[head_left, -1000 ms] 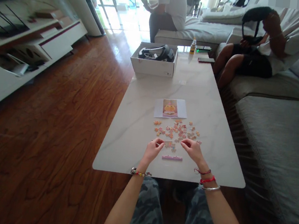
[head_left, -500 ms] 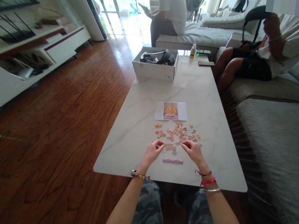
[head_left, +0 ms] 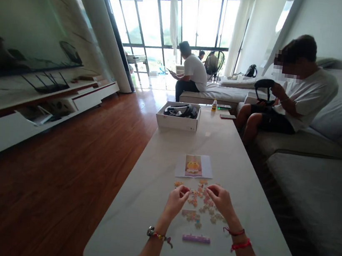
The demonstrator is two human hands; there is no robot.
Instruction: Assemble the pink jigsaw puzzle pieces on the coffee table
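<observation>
Small jigsaw puzzle pieces (head_left: 193,201) in orange and pink lie scattered on the table. My left hand (head_left: 177,201) is over their left side, thumb and forefinger pinched together. Over their right side is my right hand (head_left: 220,200), also in a pinch, its fingertips a short gap from the left ones. Whatever either pinch holds is too small to make out. Nearer me, a few pieces form a joined patch (head_left: 190,215). A purple strip (head_left: 196,239) lies closest to the front edge. Beyond the pieces rests a printed picture (head_left: 193,166) of a yellow figure on white paper.
A white box (head_left: 176,123) with a black device inside stands on the far part of the marble table (head_left: 133,219). Behind it are a small bottle (head_left: 214,105) and phones (head_left: 228,116). A person (head_left: 307,95) sits on the right sofa; another (head_left: 194,72) sits farther back.
The head view has tilted up, showing more windows and wall. Both my hands have moved forward from beside the joined patch to over the scattered pieces, still pinched.
</observation>
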